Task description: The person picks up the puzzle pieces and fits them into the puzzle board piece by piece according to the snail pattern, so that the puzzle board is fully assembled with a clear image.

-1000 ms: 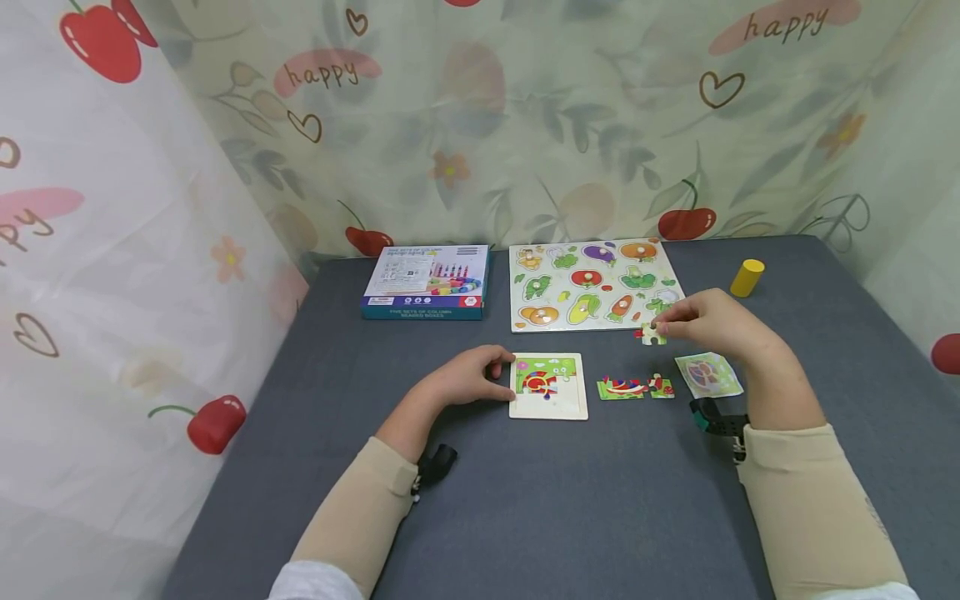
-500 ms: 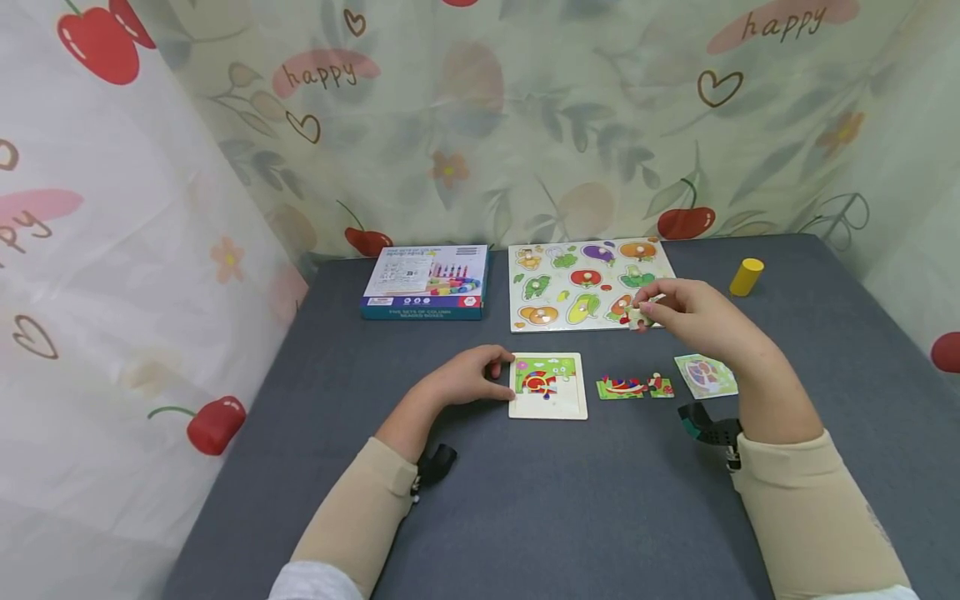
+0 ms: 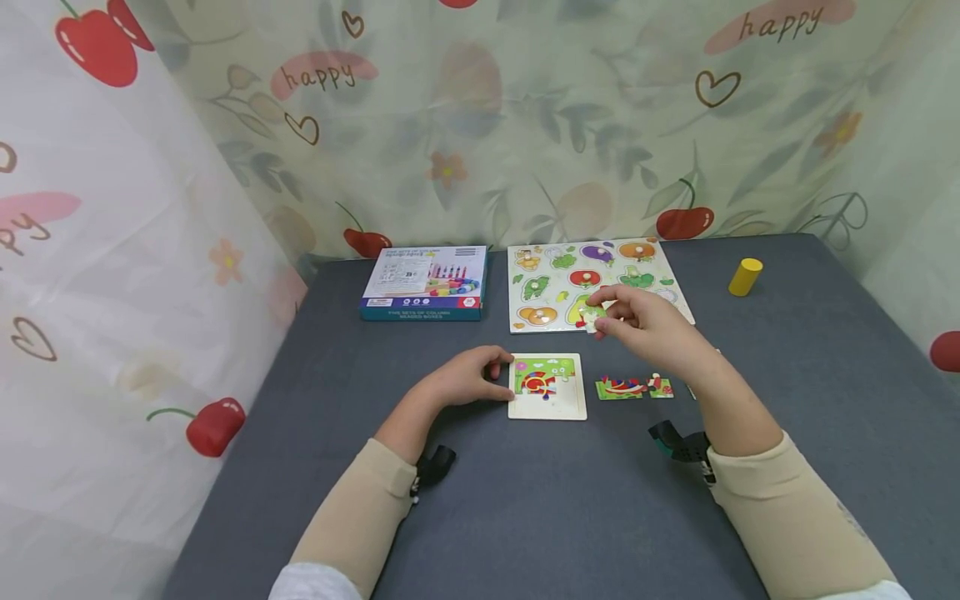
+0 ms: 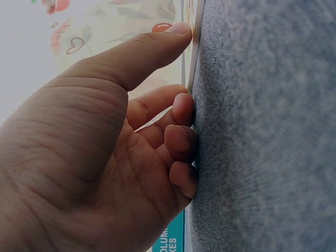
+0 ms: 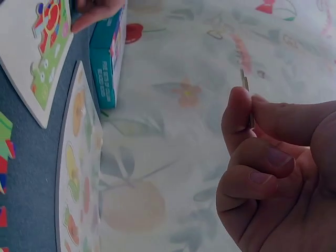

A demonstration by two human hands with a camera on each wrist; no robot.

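My left hand (image 3: 472,375) rests at the left edge of a small jigsaw puzzle board (image 3: 547,409), its thumb and forefinger touching that edge. Curled lower fingers (image 4: 181,142) lie against the table in the left wrist view. Joined pieces fill the board's upper part with a green and red picture. Raised above the table, my right hand (image 3: 648,329) pinches a puzzle piece (image 3: 592,317) between thumb and fingertips; the right wrist view shows this piece (image 5: 245,84) edge-on. Several loose puzzle pieces (image 3: 621,390) lie right of the board.
Behind stand a bead-set box (image 3: 423,275) and a vegetable peg puzzle (image 3: 525,323), which the right hand partly overlaps. A yellow cylinder (image 3: 746,277) stands at the back right. My right forearm hides most of a picture card. Printed curtains (image 3: 480,150) enclose the table's back and sides.
My right hand has carried the puzzle piece leftward, from the right of the peg puzzle to in front of its middle. The right forearm now covers the picture card. My left hand stays put.
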